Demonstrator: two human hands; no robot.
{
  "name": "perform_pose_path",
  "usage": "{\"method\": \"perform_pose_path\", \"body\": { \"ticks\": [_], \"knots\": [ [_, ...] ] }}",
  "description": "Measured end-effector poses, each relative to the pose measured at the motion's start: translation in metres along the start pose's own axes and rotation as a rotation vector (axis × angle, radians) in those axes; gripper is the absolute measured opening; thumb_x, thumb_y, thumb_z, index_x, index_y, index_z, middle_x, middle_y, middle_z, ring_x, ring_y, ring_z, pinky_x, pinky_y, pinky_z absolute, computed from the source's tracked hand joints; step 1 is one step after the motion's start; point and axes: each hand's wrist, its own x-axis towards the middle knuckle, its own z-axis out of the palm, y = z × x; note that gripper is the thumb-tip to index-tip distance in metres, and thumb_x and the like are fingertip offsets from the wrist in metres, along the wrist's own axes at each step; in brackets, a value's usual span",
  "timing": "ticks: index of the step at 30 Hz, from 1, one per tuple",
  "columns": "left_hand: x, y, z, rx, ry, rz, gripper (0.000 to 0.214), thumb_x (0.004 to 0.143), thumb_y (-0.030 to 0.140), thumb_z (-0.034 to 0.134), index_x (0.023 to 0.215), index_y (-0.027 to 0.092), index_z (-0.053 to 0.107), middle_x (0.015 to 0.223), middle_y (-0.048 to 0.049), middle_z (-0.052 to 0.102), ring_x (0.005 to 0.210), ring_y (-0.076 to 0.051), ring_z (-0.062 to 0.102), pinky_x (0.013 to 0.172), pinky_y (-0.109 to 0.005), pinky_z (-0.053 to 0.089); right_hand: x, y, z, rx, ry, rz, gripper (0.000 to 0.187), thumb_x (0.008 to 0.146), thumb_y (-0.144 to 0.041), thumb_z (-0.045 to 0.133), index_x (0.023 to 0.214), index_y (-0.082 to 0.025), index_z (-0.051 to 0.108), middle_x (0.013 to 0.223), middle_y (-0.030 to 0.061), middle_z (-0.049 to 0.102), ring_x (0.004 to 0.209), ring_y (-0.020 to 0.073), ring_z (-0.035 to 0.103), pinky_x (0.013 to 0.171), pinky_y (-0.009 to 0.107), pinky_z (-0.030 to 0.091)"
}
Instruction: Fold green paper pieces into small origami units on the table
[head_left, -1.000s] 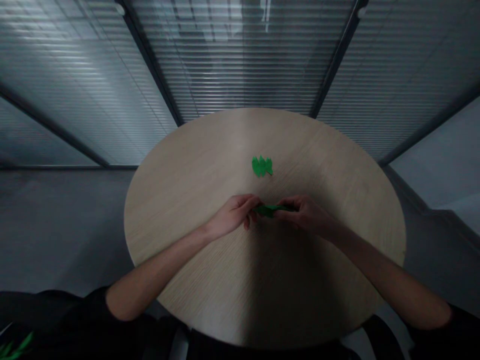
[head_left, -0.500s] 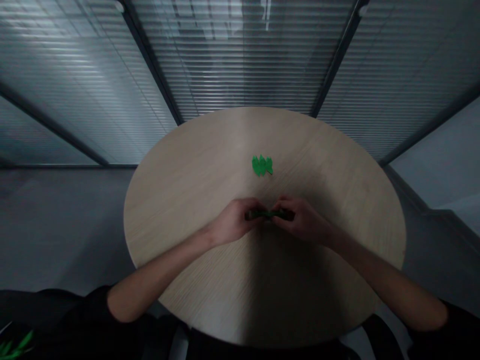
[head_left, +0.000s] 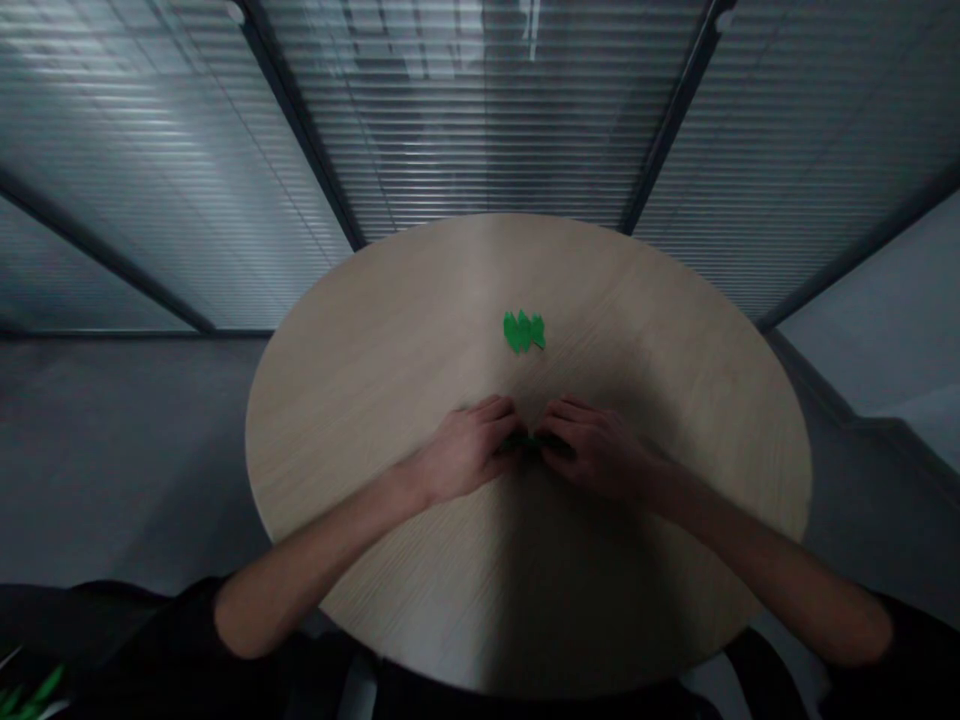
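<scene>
A round table [head_left: 390, 330] fills the middle of the frame, and at its centre I see the left hand [head_left: 476, 448] and right hand [head_left: 592, 448] nearly meeting. Above them lies a green cutout [head_left: 523, 331], apart, perhaps leaving them room. Both hands' fingers curl nearly closed, pinching a mostly hidden green piece [head_left: 531, 442] between them, probably for steadiness.

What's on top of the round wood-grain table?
Green leaf-like shapes lie on the table beyond the left hand and right hand. Between the hands, a sliver of a green piece shows; they cover the rest.
</scene>
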Motion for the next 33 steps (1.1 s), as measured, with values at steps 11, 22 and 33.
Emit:
{"method": "perform_pose_path", "body": {
  "ticks": [11,22,33],
  "knots": [
    [-0.001,0.0012,-0.0033,-0.031,-0.043,-0.087,0.019,0.102,0.027,0.049,0.095,0.015,0.063,0.098,-0.0084,0.06,0.088,-0.023,0.062,0.075,-0.034,0.051,0.0032,-0.0048,-0.0073,0.072,-0.072,0.188,0.004,0.089,-0.019,0.062,0.086,-0.016,0.062,0.093,0.0072,0.063,0.089,0.022,0.061,0.078,0.033,0.045],
    [-0.0005,0.0023,-0.0032,-0.047,-0.032,-0.08,0.016,0.101,0.023,0.048,0.095,0.016,0.061,0.097,-0.0086,0.06,0.09,-0.023,0.061,0.075,-0.033,0.05,0.0039,-0.0019,-0.0033,0.153,-0.036,0.196,0.005,0.088,-0.021,0.063,0.086,-0.018,0.061,0.094,0.0065,0.063,0.087,0.0211,0.06,0.076,0.033,0.044],
    [-0.0001,0.0042,-0.0011,-0.049,-0.051,-0.139,0.021,0.103,0.027,0.047,0.095,0.015,0.062,0.099,-0.0094,0.06,0.09,-0.023,0.061,0.076,-0.035,0.05,0.0071,-0.0024,-0.0004,0.15,-0.029,0.251,0.009,0.085,-0.019,0.064,0.077,-0.018,0.06,0.088,0.0052,0.061,0.082,0.0196,0.059,0.073,0.031,0.043]
  ]
}}
